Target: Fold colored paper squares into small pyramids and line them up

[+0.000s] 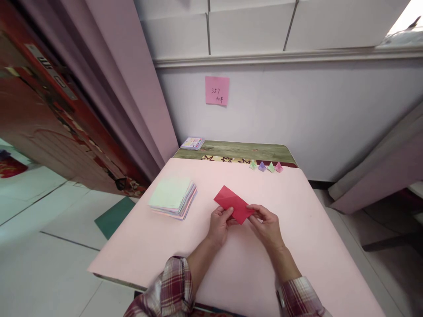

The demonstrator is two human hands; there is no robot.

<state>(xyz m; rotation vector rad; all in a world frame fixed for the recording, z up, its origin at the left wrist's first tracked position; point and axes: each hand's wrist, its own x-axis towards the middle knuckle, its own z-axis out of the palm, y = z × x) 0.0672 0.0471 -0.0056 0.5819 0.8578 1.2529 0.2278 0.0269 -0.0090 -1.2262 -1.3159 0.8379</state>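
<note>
A folded sheet of red paper (233,201) is held between my two hands, over the middle of the table. My left hand (220,224) grips its lower left edge, thumb on top and fingers underneath. At the paper's right corner, my right hand (267,222) pinches it between thumb and fingers. A stack of coloured paper squares (170,193), pale green on top, lies to the left of my hands. Several small folded paper pieces (262,166) in green, purple and pink stand in a row near the far edge.
Pink covering (264,281) spreads over the table, with a green wood-patterned strip (238,149) bare at the back. A small packet (193,143) lies at the far left corner. A pink note (217,90) is stuck on the wall. A dark green sheet (114,216) is on the floor.
</note>
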